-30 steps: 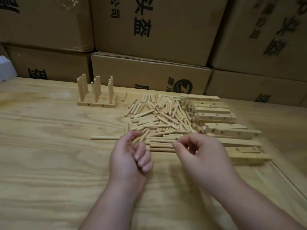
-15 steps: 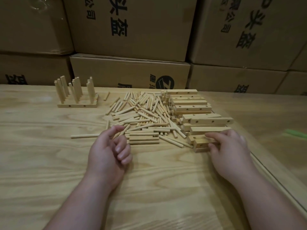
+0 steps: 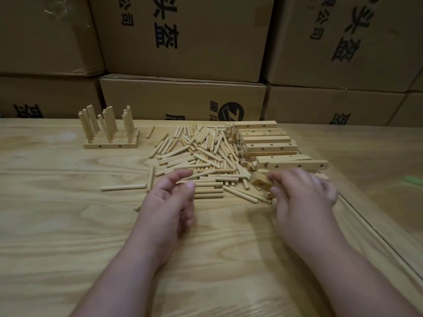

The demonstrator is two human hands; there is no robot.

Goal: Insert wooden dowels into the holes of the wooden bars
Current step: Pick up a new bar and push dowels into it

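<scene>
A heap of loose wooden dowels [image 3: 201,156] lies at the table's middle. To its right sits a stack of drilled wooden bars [image 3: 270,145]. My right hand [image 3: 302,197] grips one wooden bar [image 3: 259,179] and holds it tilted, just above the near right edge of the heap. My left hand [image 3: 169,200] hovers at the heap's near edge with fingers loosely curled, thumb and forefinger close over a dowel end; whether it holds one is unclear. At the far left stand several bars with upright dowels in them [image 3: 109,131].
Stacked cardboard boxes [image 3: 183,99] wall off the table's far side. A single dowel [image 3: 123,187] lies apart to the left of my left hand. The wooden table [image 3: 57,225] has a seam and edge running down on the right [image 3: 377,236].
My right hand reached right to the bar stack, gripped a bar and lifted it towards the middle. My left hand stayed near the heap's front edge and opened slightly.
</scene>
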